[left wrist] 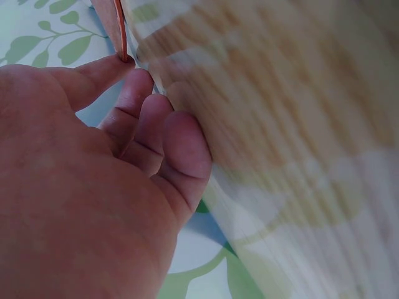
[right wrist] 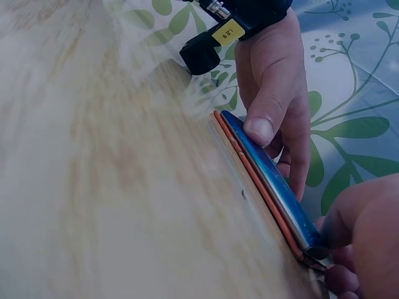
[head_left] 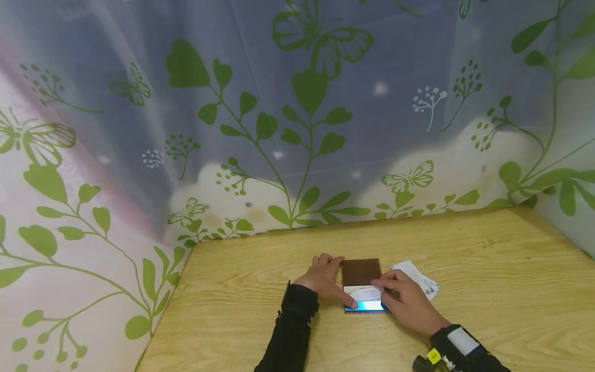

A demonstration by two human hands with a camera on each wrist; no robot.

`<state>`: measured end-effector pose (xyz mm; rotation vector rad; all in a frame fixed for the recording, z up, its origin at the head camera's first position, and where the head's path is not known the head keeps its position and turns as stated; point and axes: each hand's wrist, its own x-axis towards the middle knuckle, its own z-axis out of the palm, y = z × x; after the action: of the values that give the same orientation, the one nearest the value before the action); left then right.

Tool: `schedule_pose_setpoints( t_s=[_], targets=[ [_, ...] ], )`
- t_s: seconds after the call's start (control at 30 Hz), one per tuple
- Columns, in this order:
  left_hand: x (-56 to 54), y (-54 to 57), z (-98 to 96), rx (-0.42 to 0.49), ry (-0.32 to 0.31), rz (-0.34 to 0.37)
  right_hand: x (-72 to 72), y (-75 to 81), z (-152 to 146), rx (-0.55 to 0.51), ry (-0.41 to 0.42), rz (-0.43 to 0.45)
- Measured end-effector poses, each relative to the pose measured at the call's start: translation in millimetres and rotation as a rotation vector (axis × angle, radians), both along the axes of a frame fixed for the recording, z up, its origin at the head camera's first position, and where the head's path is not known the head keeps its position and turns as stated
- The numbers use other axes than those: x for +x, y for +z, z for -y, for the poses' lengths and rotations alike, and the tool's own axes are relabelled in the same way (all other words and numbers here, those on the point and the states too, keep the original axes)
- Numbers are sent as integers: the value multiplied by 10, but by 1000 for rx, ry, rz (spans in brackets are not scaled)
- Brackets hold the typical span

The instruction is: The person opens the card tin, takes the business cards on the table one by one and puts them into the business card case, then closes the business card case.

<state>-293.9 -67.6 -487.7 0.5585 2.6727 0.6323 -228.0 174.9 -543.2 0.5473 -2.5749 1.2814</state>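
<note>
A flat brown card case [head_left: 361, 272] lies on the wooden table, with a white printed card [head_left: 362, 293] on it and a shiny blue strip [head_left: 369, 306] along its near side. My left hand [head_left: 324, 279] holds its left side, thumb on the blue strip and forefinger at the far corner. The left wrist view shows a fingertip against the case's brown edge [left wrist: 123, 37], with the other left fingers [left wrist: 187, 146] bent at the tabletop. My right hand [head_left: 409, 300] pinches the right end, forefinger by the card and thumb beside the strip; the right wrist view shows those fingers close up [right wrist: 341, 277].
Loose white printed papers [head_left: 416, 276] lie on the table just right of the case, partly behind my right hand. A patterned curtain [head_left: 279, 103] with green leaves and butterflies hangs along the table's far edge [head_left: 353, 222] and both sides. Black camera bands [head_left: 299, 299] circle my wrists.
</note>
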Motion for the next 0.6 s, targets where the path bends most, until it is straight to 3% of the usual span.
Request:
schedule_pose_setpoints(
  t_s=[0.27,0.33,0.47,0.6],
  targets=[
    [0,6,8,20,-2,11,1,33,28,-107,-277,-181],
    [2,11,11,30,-1,20,4,44,28,-110,-339,-192],
    [5,12,13,40,-1,27,22,77,8,-30,-460,-76],
    [3,5,12,38,-2,27,25,88,-22,84,-508,60]
  ],
)
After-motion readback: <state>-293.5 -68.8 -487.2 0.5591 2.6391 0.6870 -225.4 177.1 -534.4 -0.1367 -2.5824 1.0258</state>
